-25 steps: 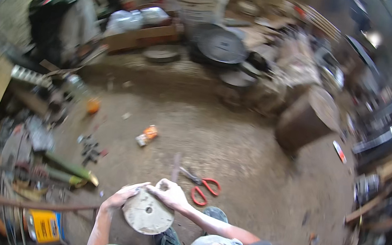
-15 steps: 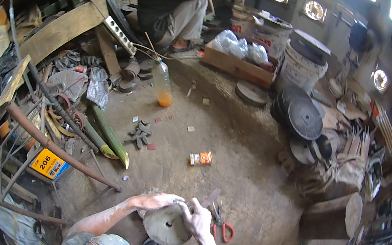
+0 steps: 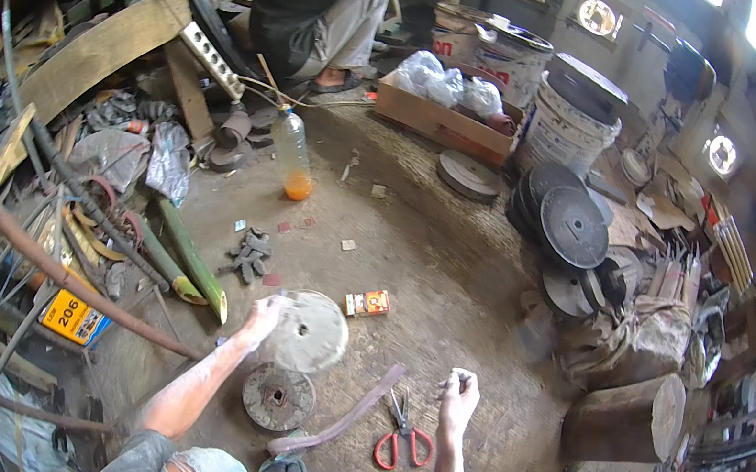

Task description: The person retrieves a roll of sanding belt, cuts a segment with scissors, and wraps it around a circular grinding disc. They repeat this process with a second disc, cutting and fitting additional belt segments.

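Note:
My left hand grips the left edge of a pale round disc with a small centre hole, held above the floor. Below it lies a darker grey disc with a squarish centre hole. My right hand is apart from the disc, off to the right, its fingers curled closed; whether something small is in them cannot be seen. Between my hands a long grey-brown strip lies curved on the floor, beside red-handled scissors with parted blades.
An orange-and-white small box, dark scraps and a bottle of orange liquid are ahead. Metal rods and a cut green bamboo crowd the left. Black discs and a log stand right; another person sits behind.
My left hand has carried the pale disc forward and left, away from my lap. My right hand has let go of it and moved right. The darker disc now shows on the floor.

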{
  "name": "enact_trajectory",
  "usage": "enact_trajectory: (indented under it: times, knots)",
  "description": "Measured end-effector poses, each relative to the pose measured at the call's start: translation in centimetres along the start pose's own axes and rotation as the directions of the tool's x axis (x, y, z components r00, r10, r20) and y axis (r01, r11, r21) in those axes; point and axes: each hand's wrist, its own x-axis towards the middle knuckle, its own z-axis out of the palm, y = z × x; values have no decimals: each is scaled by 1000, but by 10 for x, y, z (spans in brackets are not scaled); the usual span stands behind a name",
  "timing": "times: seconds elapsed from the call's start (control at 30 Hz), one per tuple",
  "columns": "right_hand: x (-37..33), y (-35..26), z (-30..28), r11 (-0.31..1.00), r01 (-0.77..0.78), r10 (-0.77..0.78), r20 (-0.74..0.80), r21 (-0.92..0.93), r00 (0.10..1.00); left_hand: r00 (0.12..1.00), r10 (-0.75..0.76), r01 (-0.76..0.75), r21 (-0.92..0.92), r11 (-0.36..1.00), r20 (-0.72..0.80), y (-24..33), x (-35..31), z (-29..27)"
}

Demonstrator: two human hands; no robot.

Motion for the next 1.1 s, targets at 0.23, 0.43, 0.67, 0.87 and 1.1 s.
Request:
enact_trajectory:
  times: [0.23, 0.43, 0.67, 0.87, 1.1]
  knots:
    - [120, 50, -1, 845, 176, -152, 88, -505, 984, 954, 218, -52, 602, 797, -206, -57, 20, 4]
    - [262, 50, 61, 56, 629, -448, 543, -776, 710, 966, 232, -258, 369, 893, 115, 12, 111, 80]
    - [325, 67, 80, 209, 467, -392, 364, -859, 845, 900, 364, -423, 285, 860, 238, 195, 269, 131]
    - [331, 67, 75, 276, 453, -327, 361, -848, 873, 877, 444, -480, 336, 810, 184, 385, 410, 196]
    - [334, 79, 75, 256, 424, -269, 357, -869, 895, 829, 548, -535, 443, 719, 111, 478, 524, 296]
